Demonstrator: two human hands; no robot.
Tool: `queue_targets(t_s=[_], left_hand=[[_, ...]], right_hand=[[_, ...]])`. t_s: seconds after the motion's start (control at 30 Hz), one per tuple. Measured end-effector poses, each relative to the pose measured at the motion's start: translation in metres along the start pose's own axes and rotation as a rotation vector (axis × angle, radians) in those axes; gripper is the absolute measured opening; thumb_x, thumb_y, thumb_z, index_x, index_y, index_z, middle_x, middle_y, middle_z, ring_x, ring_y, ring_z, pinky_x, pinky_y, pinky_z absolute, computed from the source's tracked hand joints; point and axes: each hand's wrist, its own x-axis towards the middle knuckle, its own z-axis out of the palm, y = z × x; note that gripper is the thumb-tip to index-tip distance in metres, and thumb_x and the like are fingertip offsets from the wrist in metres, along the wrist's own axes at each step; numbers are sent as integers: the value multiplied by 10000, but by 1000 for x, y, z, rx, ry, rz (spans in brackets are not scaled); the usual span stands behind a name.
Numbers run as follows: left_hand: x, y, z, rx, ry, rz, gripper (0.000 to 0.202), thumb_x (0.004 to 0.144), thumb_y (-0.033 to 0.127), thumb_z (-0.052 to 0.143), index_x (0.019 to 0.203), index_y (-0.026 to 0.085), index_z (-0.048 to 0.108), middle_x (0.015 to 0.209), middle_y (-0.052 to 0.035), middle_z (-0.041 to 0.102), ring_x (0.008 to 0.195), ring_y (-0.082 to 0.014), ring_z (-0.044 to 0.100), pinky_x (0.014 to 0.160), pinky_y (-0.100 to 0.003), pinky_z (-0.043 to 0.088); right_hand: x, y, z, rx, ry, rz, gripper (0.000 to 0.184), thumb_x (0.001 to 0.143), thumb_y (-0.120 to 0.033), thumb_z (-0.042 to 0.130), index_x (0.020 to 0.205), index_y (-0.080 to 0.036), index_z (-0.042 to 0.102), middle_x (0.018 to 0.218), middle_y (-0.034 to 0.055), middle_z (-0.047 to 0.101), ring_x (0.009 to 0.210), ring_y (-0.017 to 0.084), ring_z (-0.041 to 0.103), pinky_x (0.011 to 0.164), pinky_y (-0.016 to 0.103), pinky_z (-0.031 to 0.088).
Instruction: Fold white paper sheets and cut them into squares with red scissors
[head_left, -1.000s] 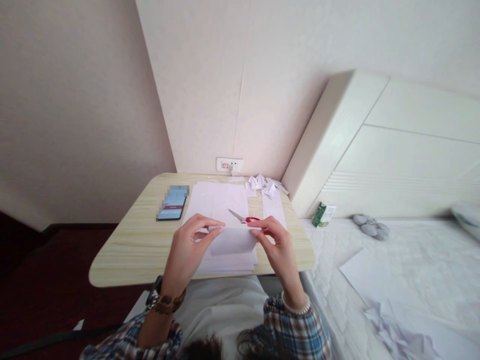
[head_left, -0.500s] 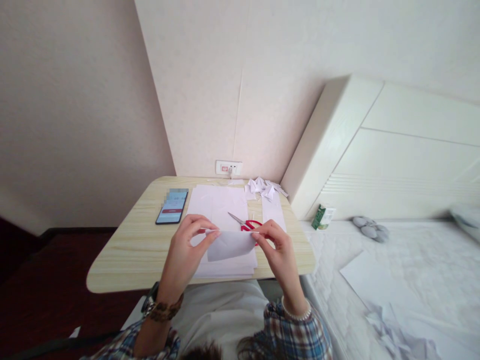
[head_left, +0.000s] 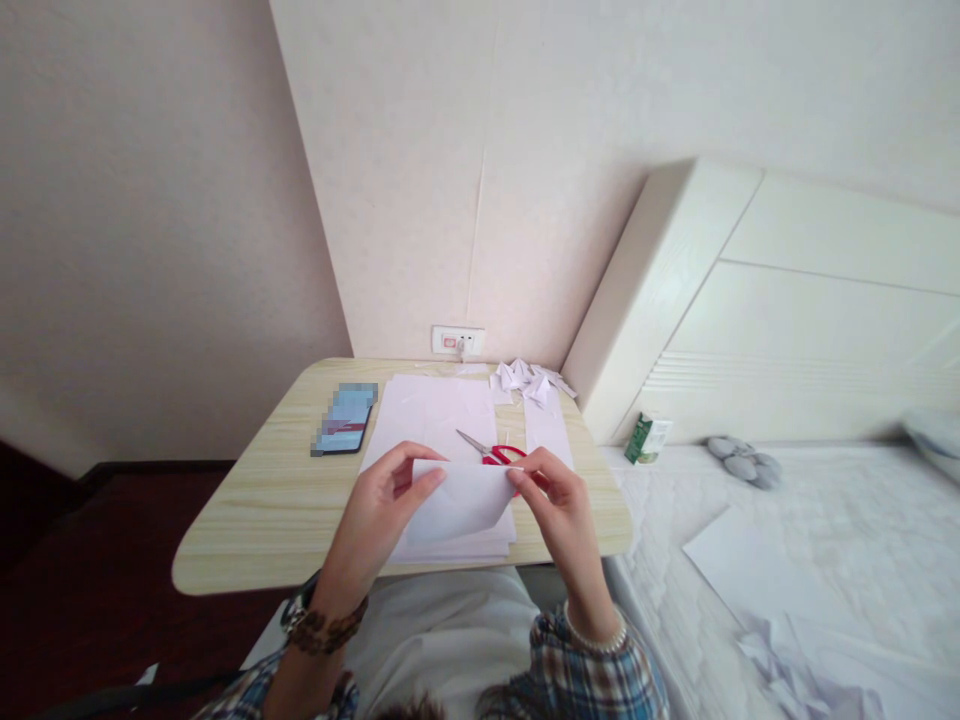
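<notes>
Between my two hands hangs a small white sheet of paper (head_left: 465, 497), raised above the table. My left hand (head_left: 388, 500) pinches its upper left corner between thumb and fingers. At the upper right corner, my right hand (head_left: 555, 490) holds it the same way. Just beyond the sheet lie red-handled scissors (head_left: 480, 444), their blades pointing away to the left and the handles partly hidden by my right hand and the paper. Underneath is a stack of larger white paper (head_left: 442, 410).
A phone (head_left: 346, 420) lies on the wooden table (head_left: 255, 510), left of the stack. Folded paper pieces (head_left: 521, 378) sit at the back right, near a paper strip (head_left: 547, 430). A green-and-white carton (head_left: 646, 438), a grey flower-shaped object (head_left: 742, 462) and crumpled paper (head_left: 802, 670) rest on the bed.
The sheet has tilted so more of its face shows toward me. My left hand has shifted slightly along its upper edge. The scissors stay in place.
</notes>
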Motion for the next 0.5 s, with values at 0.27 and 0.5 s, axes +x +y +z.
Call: queue_targets(t_s=[0.27, 0.5], left_hand=[[1, -8, 1, 14, -46, -25, 218, 717, 350, 677, 846, 191, 600, 755, 10, 637, 705, -167, 601, 613, -245, 474], [4, -13, 1, 15, -91, -34, 232, 733, 339, 672, 894, 187, 606, 794, 20, 635, 729, -146, 577, 655, -228, 466]], right_hand=[[0, 1, 1, 79, -11, 56, 185, 829, -302, 619, 684, -188, 615, 702, 8, 593, 703, 155, 537, 627, 255, 401], [-2, 2, 0, 96, -25, 78, 183, 829, -305, 615, 693, -183, 616, 710, 5, 582, 712, 148, 522, 636, 248, 389]])
